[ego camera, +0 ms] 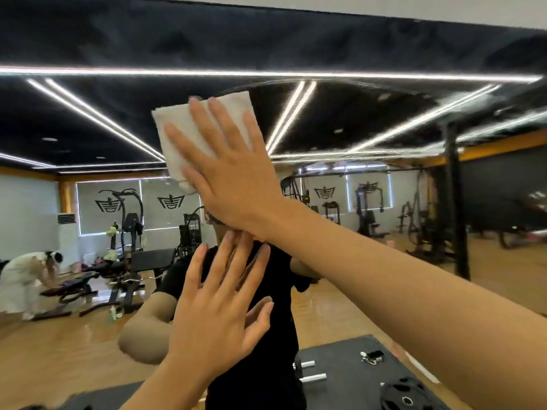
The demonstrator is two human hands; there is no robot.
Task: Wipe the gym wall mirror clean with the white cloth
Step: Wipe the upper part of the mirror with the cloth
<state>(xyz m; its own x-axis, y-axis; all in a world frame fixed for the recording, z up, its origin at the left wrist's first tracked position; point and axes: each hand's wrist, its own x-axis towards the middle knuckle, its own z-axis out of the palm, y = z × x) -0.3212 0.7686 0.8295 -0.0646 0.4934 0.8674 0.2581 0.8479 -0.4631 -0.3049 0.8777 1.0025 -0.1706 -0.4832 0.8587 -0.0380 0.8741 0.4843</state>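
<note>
Progress looks partial: the right hand (pixel 225 173), fingers straight and spread, presses the folded white cloth (pixel 177 125) flat against the mirror (pixel 384 232) high up near its middle. The left hand (pixel 216 315) appears to rest lower on the glass, fingers splayed, holding nothing. Hazy streaks (pixel 444 102) curve across the upper right, so I judge that area is still to be wiped; how clean the rest is, I cannot tell.

Wall mirror (pixel 384 119) bearing white cloth (pixel 180 134)

Half of white cloth (pixel 174 125) hidden under right hand (pixel 233 179).
</note>
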